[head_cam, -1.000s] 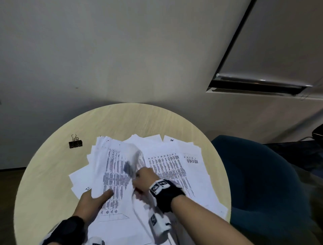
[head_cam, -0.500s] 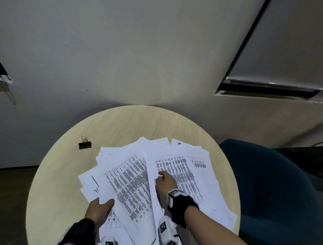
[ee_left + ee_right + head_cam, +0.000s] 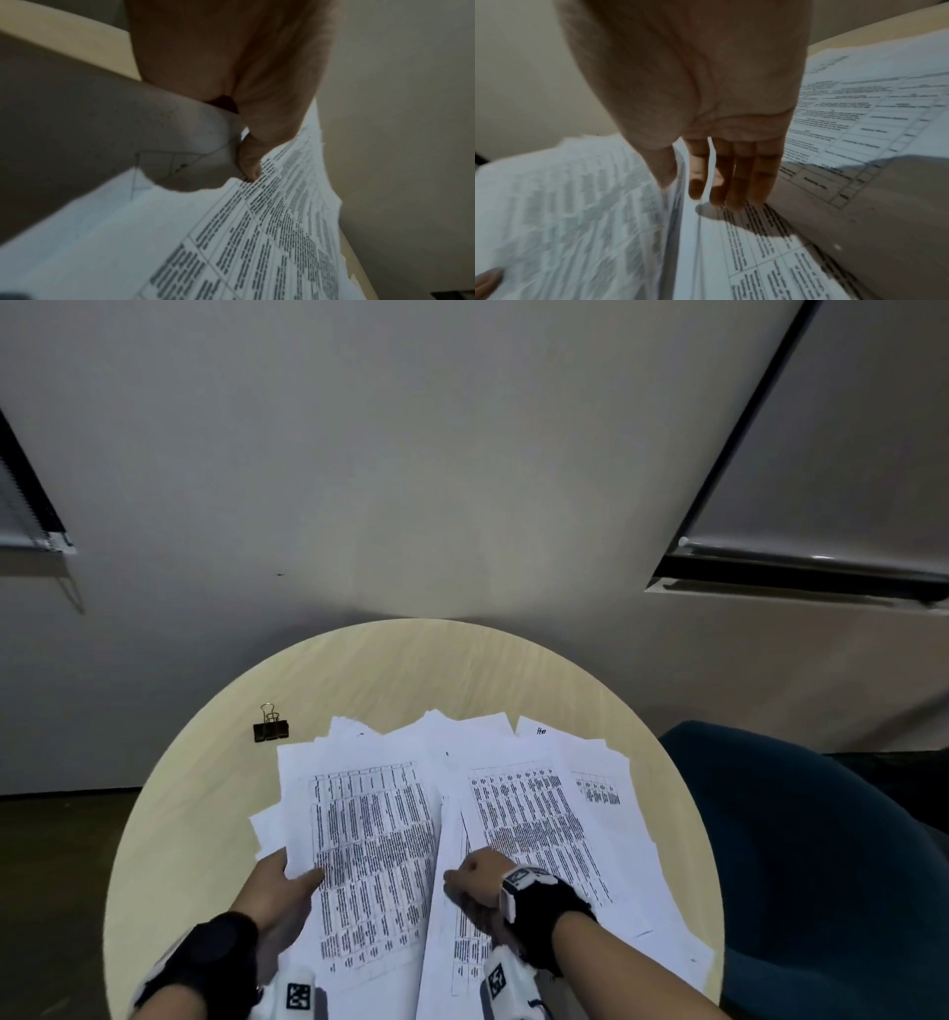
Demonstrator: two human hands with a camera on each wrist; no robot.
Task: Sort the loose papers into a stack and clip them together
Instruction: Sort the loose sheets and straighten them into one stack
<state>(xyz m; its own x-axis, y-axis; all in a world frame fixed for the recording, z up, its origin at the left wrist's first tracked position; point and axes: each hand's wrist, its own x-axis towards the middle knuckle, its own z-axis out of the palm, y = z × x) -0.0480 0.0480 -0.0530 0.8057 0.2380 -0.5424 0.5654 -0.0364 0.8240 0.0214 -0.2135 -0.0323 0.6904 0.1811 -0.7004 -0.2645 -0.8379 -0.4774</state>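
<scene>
The papers [image 3: 539, 819] cover the table [image 3: 411, 670] at lower centre; only the head view shows the binder clip [image 3: 270, 729] upper left of them. Wrist views show left hand [image 3: 231, 60] and right hand [image 3: 693, 81] each pinching a sheet

Pale round table [image 3: 205, 814] stands beside blue armchair [image 3: 801, 865].

round pale table [image 3: 205, 814] near a grey wall [image 3: 411, 454]; blue chair [image 3: 801, 855] just beside.

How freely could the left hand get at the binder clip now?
Probably yes, once freed: the left hand grips some papers, but the binder clip sits apart on bare table ahead, nothing between.
</scene>
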